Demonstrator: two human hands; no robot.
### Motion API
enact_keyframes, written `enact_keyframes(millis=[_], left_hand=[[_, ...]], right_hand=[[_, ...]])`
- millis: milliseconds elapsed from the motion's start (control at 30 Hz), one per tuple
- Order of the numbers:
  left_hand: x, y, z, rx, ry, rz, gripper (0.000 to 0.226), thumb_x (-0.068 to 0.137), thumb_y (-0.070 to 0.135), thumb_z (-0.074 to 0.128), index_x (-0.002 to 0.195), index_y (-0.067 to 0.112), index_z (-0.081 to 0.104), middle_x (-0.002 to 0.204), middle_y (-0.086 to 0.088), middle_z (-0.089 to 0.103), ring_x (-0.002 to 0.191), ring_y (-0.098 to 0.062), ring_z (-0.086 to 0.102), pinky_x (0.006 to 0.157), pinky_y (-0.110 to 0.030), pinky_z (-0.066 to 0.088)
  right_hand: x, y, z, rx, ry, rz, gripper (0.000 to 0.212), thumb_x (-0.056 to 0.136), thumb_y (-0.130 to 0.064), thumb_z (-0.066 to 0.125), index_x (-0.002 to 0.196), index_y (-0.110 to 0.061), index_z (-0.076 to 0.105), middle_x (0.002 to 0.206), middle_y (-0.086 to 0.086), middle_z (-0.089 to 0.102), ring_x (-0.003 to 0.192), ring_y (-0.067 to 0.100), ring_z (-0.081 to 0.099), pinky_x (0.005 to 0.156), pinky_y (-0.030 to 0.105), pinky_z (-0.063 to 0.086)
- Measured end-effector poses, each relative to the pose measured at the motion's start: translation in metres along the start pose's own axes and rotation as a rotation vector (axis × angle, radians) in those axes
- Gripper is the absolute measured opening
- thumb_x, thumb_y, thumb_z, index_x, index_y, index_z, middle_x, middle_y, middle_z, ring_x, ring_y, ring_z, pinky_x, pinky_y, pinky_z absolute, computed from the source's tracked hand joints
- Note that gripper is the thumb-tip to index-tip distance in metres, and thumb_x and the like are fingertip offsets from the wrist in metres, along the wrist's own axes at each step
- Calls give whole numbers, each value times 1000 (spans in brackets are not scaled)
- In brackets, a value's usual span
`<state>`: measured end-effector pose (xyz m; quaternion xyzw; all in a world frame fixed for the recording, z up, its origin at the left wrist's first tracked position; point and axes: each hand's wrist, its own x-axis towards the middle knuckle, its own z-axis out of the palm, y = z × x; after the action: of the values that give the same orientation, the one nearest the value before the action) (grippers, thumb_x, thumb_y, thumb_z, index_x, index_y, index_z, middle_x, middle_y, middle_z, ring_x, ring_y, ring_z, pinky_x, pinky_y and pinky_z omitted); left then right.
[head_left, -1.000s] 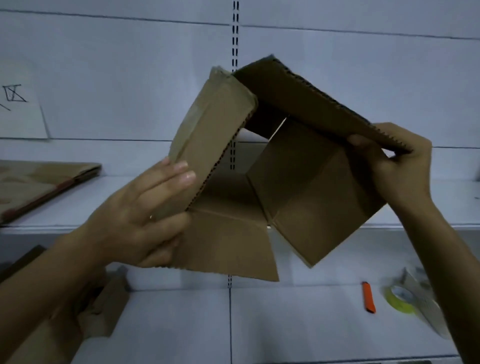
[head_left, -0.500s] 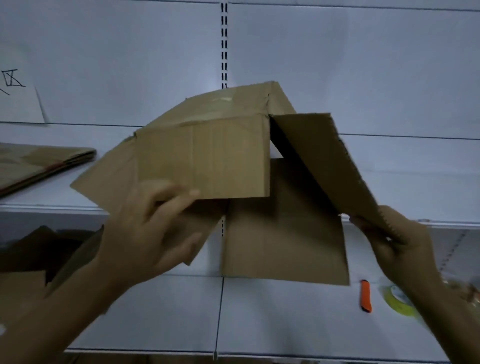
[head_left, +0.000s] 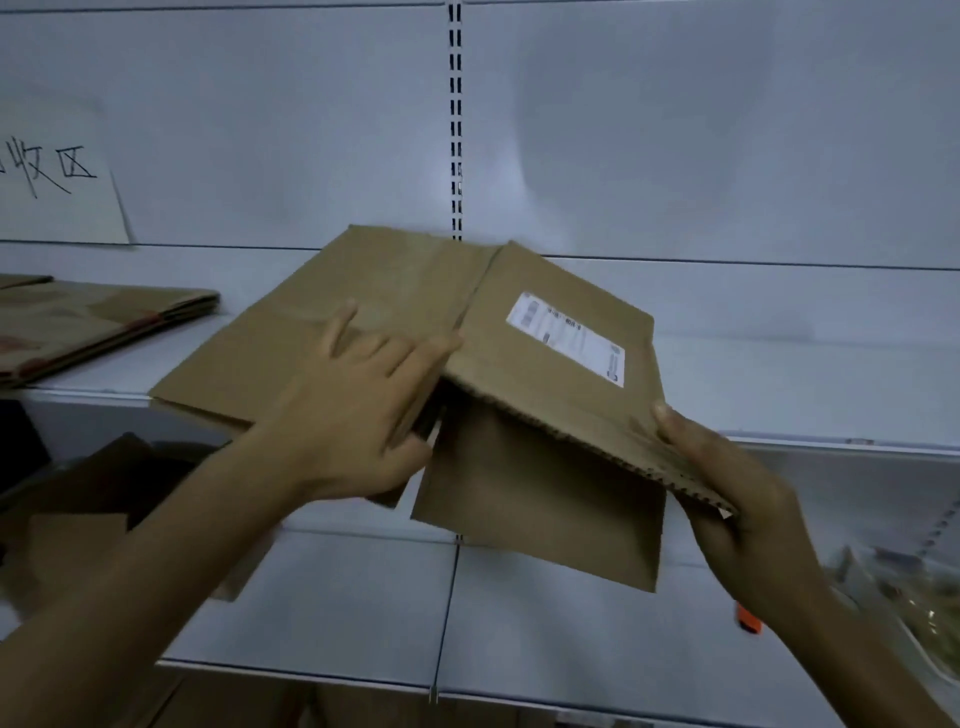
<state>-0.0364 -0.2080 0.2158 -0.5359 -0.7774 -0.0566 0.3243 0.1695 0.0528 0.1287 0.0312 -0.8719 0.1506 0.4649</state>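
Room: a pale grey-white metal shelving unit fills the view, with smooth back panels and a black-slotted vertical upright (head_left: 455, 104) at 12 o'clock.
Upper shelf: a flat white metal shelf (head_left: 789, 384) runs across the middle from 9 to 3 o'clock.
Lower shelf: a second white shelf (head_left: 545, 623) of the same smooth sheet metal lies at 6 o'clock, with a seam down its middle.
Box: a flattened brown corrugated cardboard box (head_left: 395, 291) sits at the centre, its far part over the upper shelf and its near flaps hanging in front of the shelf edge.
Box surface: matte; the fluted edge shows along the near right side, and a white rectangular printed label (head_left: 569, 338) is stuck on the right panel.
Left hand: the left hand (head_left: 358, 415) lies spread, fingers straight, pressing on the left panel beside the central fold.
Right hand: the right hand (head_left: 727, 493) grips the fluted corner at 4 o'clock, thumb on top, fingers beneath.
Sign: a white paper sheet with black handwritten characters (head_left: 52, 176), at 10 o'clock.
Stack: folded flat brown cardboard sheets (head_left: 93, 322), at 9 o'clock on the upper shelf.
Knife: a small orange cutter (head_left: 748, 621), at 4 o'clock on the lower shelf, partly hidden.
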Motion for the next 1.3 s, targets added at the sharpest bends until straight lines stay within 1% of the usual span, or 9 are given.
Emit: enact_keyframes(millis=[100,167,333,500,633,833,1000,1167,1300], left_hand=[[-34,-18,30,12,-278,42,72,73,48,40,141,25,35,127,-9,61,108,-29,63,92,-51,47],[-47,-24,45,-65,-391,-28,85,69,58,38,145,31,11,149,-11,39,131,-32,45,100,-52,41],[-59,-24,66,-3,-277,1,98,67,73,44,146,17,26,151,-5,35,132,-28,43,93,-51,48],[-72,-22,83,1,-98,-39,82,74,45,52,146,14,28,152,-6,33,137,-29,27,97,-59,40],[-85,-12,96,49,-69,-30,99,59,21,79,144,4,30,151,-14,32,137,-38,24,98,-64,30],[-134,-5,116,120,-16,64,48,102,23,15,145,4,26,151,-18,31,139,-43,25,103,-65,26],[-170,-21,130,183,-327,277,107,61,55,78,147,15,29,156,-18,20,141,-36,23,100,-60,37],[-151,-31,100,-96,-26,-170,93,78,61,53,152,24,10,158,-12,16,142,-29,21,103,-62,34],[-130,-45,81,-307,130,-696,109,72,63,68,152,26,4,161,-6,-5,146,-30,7,112,-57,19]], right_hand=[[-5,-1,19,33,-128,-21,44,89,-30,50,132,-36,50,137,-7,53,121,10,51,96,35,45],[-8,-4,33,61,-173,-26,37,94,-47,45,129,-36,51,135,-13,53,123,7,49,95,39,44],[-5,-11,45,147,-184,46,44,90,-58,48,127,-36,54,137,-10,52,127,6,45,98,36,44],[12,-19,-1,690,-679,351,71,58,-55,81,124,-48,57,145,-23,41,136,-2,34,107,19,35],[18,-6,4,714,-47,758,59,63,-67,66,107,-29,66,110,-5,69,105,13,64,95,38,52],[18,-19,49,1001,-151,1045,59,79,-57,56,122,-16,61,112,3,71,104,20,67,90,41,53],[11,-27,71,1008,110,1019,29,87,-14,63,114,-23,59,114,1,69,100,16,68,85,33,55],[-12,-46,82,792,36,879,23,87,-16,64,105,-29,58,99,-7,71,83,7,70,67,22,55],[-16,-63,88,710,-65,715,19,87,-12,63,97,-29,60,83,-14,73,78,4,70,60,17,54]])
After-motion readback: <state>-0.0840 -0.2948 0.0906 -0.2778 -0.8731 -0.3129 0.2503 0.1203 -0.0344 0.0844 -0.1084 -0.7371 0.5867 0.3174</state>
